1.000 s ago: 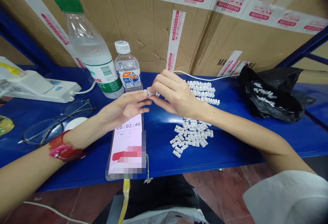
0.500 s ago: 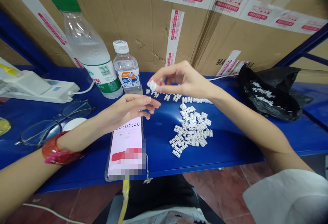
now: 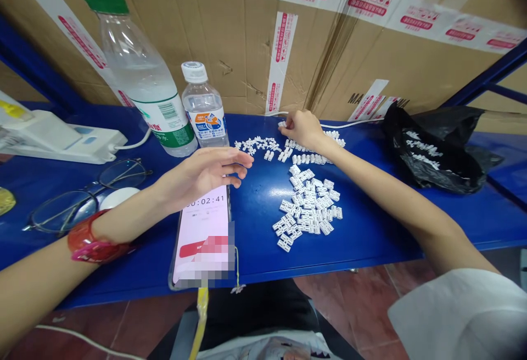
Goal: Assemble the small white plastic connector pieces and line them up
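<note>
I see the left hand loosely open over the phone, right hand pinching a white piece beyond the phone's far-right corner, flat white parts heaped rightward of it.

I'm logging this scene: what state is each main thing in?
Left hand: open, nothing visibly held
Right hand: pinching white piece
Flat pieces: loosely piled
Green-capped bottle: capped, part full
White-capped bottle: capped
Phone: screen lit
Glasses: laid down
Black bag: open
</note>
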### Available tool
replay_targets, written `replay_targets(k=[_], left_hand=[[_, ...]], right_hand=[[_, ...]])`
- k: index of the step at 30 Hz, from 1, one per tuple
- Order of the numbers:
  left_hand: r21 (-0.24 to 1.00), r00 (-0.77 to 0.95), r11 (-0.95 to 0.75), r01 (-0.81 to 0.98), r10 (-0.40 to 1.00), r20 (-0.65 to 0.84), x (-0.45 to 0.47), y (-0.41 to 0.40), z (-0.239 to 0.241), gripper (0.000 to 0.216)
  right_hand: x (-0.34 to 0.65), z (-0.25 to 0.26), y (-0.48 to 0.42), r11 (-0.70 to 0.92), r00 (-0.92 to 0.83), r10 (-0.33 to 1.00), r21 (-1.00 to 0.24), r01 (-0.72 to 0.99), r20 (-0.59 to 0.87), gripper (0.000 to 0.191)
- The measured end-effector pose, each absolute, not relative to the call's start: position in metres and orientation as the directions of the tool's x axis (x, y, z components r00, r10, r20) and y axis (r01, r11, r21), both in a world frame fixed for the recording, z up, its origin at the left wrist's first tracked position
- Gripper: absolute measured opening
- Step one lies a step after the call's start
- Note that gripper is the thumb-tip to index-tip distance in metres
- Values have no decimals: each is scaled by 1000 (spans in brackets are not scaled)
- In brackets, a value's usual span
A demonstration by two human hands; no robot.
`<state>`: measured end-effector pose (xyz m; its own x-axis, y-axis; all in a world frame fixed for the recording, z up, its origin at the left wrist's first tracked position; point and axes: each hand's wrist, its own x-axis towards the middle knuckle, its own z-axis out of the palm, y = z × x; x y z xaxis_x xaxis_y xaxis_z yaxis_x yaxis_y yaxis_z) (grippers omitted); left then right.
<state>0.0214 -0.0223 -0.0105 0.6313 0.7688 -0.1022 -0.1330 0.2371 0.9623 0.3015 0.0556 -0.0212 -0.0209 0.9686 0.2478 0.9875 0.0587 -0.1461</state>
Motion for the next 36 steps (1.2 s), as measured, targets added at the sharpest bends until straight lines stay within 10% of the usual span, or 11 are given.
replay_targets(k=[8, 14, 36], left_hand=[[944, 613, 274, -187, 783, -106, 21, -23, -8, 31], [938, 618, 287, -193, 778, -111, 19, -21, -8, 22], [923, 608, 325, -208, 782, -138, 19, -22, -6, 16]], right_hand=[[302, -1, 47, 162, -137, 969, -112, 980, 205, 24], [296, 37, 22, 485, -529, 835, -252, 837, -150, 20], [279, 42, -18, 465, -431, 801, -23, 885, -416, 26]])
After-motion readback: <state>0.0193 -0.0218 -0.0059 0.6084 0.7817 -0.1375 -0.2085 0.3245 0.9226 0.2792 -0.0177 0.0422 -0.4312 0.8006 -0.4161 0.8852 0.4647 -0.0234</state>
